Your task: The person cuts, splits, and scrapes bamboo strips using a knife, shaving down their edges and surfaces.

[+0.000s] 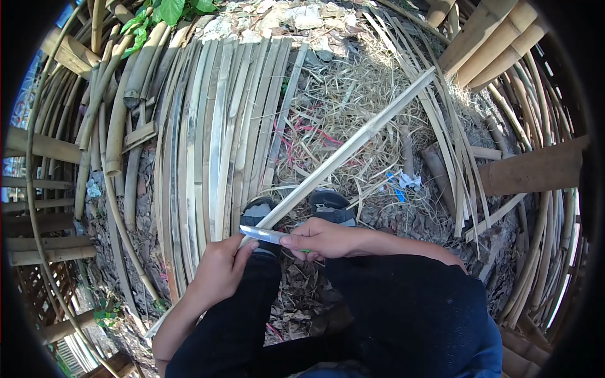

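A long split bamboo strip (346,151) slants from between my knees up to the far right. Its near end is gripped by my left hand (217,272), whose fingers are closed round it. My right hand (324,238) is wrapped round the handle of a knife (265,235), with a bit of green showing under the fingers. The blade points left and lies across the strip, close to my left thumb. Whether the edge is cutting into the bamboo cannot be made out. Both hands are above my shoes.
Flat bamboo strips (211,126) lie side by side on the left. Thin shavings (353,94) cover the ground ahead, with pink string and a blue-and-white scrap (406,181). More strips (435,120) lie on the right. Bamboo poles (120,120) and thick posts (535,167) flank both sides.
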A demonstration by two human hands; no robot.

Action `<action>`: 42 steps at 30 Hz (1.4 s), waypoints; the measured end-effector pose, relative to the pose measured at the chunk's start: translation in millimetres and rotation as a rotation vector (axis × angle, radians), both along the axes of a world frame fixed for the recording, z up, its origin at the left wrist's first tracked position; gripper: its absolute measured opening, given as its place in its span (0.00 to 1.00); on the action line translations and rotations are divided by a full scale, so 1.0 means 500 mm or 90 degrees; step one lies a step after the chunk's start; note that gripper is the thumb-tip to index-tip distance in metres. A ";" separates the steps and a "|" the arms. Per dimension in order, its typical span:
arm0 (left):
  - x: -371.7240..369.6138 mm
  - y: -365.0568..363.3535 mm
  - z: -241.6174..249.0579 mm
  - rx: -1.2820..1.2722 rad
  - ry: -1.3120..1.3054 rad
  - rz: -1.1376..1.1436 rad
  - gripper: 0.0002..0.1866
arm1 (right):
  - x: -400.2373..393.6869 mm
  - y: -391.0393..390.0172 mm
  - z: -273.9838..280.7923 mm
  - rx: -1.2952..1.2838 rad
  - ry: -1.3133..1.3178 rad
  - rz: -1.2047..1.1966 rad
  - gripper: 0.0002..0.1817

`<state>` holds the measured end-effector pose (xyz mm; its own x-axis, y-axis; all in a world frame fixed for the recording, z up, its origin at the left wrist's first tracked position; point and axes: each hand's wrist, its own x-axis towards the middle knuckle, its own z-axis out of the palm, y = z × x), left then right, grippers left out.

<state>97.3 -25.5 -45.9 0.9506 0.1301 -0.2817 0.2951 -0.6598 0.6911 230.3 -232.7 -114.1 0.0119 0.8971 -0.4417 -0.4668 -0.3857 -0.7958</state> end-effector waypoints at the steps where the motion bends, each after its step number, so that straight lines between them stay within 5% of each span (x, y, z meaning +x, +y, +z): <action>1: 0.001 -0.002 0.009 -0.013 0.003 -0.005 0.13 | 0.004 0.003 0.001 -0.012 -0.019 -0.015 0.30; 8: -0.011 -0.006 0.041 -0.021 0.040 -0.018 0.13 | 0.024 -0.020 0.030 0.019 -0.199 -0.056 0.29; 13: -0.044 0.000 0.019 -0.121 0.099 0.125 0.16 | 0.133 -0.067 0.039 -0.106 -0.084 -0.390 0.28; 24: -0.028 -0.015 0.019 -0.055 0.141 0.105 0.17 | 0.067 -0.006 0.047 -0.074 0.019 -0.101 0.27; 42: -0.044 -0.015 0.024 -0.053 0.111 0.108 0.19 | 0.145 -0.068 0.061 -0.151 -0.136 -0.224 0.23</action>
